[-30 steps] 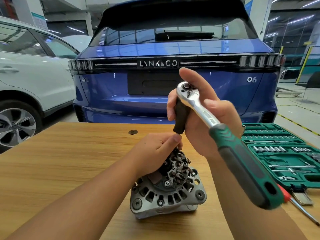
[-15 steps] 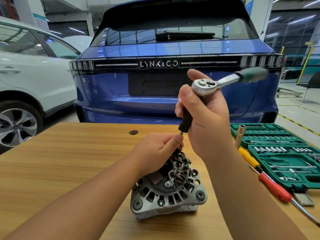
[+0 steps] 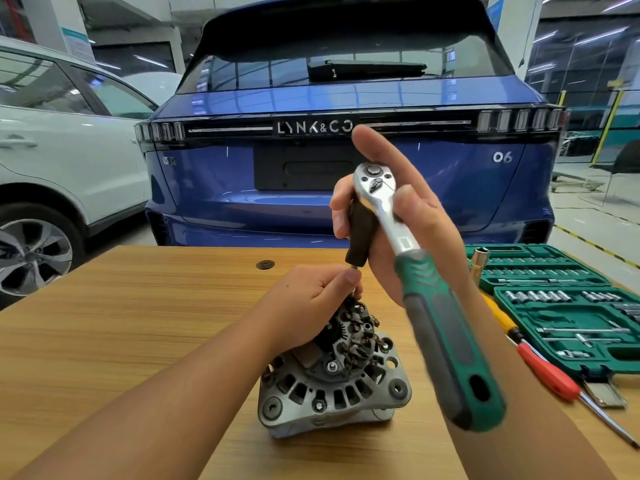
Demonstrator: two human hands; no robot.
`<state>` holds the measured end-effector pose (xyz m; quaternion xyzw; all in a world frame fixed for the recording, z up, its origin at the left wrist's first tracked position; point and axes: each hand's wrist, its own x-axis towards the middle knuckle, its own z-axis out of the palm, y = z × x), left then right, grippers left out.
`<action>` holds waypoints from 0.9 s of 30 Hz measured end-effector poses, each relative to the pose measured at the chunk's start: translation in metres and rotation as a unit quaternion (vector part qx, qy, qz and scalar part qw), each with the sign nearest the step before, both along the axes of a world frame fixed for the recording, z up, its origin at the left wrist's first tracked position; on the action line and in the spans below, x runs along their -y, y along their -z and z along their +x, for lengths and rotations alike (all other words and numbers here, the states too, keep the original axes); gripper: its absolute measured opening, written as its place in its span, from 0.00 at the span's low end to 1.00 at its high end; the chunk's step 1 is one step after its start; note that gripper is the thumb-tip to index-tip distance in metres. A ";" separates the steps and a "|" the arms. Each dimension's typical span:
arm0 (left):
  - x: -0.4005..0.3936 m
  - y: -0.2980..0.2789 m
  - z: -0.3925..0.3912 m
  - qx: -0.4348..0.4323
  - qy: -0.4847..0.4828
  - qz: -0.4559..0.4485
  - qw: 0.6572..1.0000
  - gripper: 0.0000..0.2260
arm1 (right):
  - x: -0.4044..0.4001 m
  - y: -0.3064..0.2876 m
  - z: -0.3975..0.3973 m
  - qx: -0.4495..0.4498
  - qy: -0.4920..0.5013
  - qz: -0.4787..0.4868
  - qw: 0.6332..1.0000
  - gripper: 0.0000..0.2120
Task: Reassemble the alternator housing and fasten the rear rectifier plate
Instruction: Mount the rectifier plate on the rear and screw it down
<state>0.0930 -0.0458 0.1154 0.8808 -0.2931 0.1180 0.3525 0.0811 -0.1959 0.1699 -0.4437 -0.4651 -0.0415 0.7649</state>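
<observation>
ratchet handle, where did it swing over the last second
The ratchet handle swung from pointing toward the camera out to the far right, then back toward the camera. The right hand kept its hold at the head; left hand and alternator stayed put.

Ratchet handle [image 3: 446, 341] back toward viewer

Single head-worn wide-angle view, looking forward and down from the person's own position. Near field: both forearms enter from the bottom edge, with the wooden table [image 3: 104, 323] filling the lower half, close to the lens. Far field: rear of a blue car [image 3: 346, 98] straight ahead, beyond the table's far edge. Straight lines bow toward the frame edges. No second view.
</observation>
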 end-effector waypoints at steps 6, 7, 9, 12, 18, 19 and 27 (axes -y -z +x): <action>0.000 0.005 0.006 -0.013 -0.010 0.006 1.000 0.26 | -0.010 -0.001 -0.009 -0.054 0.229 0.033 0.971 0.18; -0.001 0.004 0.006 -0.013 -0.004 0.011 1.000 0.26 | -0.012 0.000 -0.010 -0.053 0.260 0.032 0.964 0.14; -0.001 0.002 0.006 -0.022 -0.008 0.011 1.000 0.26 | -0.013 0.000 -0.010 -0.062 0.250 0.025 0.966 0.12; -0.001 0.002 0.007 -0.027 -0.018 0.009 0.999 0.26 | -0.011 0.001 -0.006 -0.057 0.146 0.019 0.987 0.19; -0.001 0.002 0.006 -0.021 -0.015 -0.010 1.000 0.27 | -0.010 0.004 -0.003 0.060 0.132 0.027 0.989 0.20; -0.001 0.002 0.006 -0.018 -0.012 -0.010 1.000 0.26 | -0.009 0.005 -0.003 0.072 0.132 0.017 0.989 0.21; -0.003 0.001 0.009 0.008 -0.017 0.017 1.000 0.30 | -0.003 -0.006 -0.002 -0.016 -0.035 0.024 0.999 0.27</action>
